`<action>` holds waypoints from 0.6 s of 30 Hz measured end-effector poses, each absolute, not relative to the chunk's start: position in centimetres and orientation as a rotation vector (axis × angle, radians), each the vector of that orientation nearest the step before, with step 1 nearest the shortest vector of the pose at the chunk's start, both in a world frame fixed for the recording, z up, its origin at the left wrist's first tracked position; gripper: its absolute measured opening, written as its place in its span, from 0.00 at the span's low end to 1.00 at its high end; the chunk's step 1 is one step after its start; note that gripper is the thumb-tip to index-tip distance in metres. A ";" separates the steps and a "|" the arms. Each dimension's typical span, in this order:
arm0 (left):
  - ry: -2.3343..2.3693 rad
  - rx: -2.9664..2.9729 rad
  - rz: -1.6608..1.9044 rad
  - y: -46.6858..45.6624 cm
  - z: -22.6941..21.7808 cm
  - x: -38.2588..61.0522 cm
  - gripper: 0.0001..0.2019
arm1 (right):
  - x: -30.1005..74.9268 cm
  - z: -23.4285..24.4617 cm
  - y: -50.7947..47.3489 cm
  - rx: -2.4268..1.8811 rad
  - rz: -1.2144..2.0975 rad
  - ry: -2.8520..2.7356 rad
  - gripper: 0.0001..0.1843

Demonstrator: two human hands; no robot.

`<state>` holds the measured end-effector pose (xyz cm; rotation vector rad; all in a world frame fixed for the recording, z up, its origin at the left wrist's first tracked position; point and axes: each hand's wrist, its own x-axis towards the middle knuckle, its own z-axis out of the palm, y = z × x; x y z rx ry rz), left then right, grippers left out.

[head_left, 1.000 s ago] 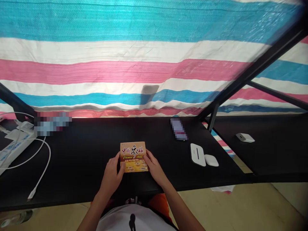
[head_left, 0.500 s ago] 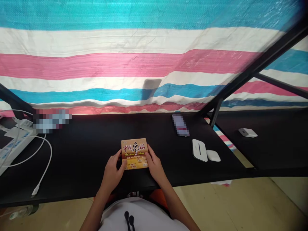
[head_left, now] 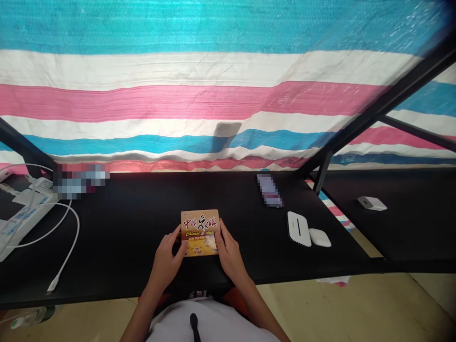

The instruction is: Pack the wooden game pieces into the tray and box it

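A small Chinese chess box (head_left: pixel 200 232), orange-brown with printed lettering and a picture of pieces, is between my two hands near the front edge of the black table (head_left: pixel 142 204). My left hand (head_left: pixel 168 256) grips its left side, thumb over the lower left corner of the face. My right hand (head_left: pixel 229 251) holds the right side, with the thumb along the front and fingers behind the edge. The face with the lettering points up toward me. The underside of the box is hidden, so whether it touches the table I cannot tell.
To the right lie a phone (head_left: pixel 270 190), a white flat device (head_left: pixel 299 229) and a white rounded case (head_left: pixel 319 237). A white power strip (head_left: pixel 26 218) with cables (head_left: pixel 76 223) lies at left. A white adapter (head_left: pixel 371 203) sits on the far-right table. Striped sheeting (head_left: pixel 178 102) hangs behind.
The whole view has shifted slightly, so everything appears a little lower. Both hands keep their hold on the chess box, with almost no change in grip.
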<state>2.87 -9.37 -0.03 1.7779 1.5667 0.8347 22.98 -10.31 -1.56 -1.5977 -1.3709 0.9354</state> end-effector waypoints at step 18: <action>1.244 1.599 1.000 -9.0 0.2 2.1 0.18 | 25.2 1.1 -10.1 -1.232 1.174 -1.239 0.18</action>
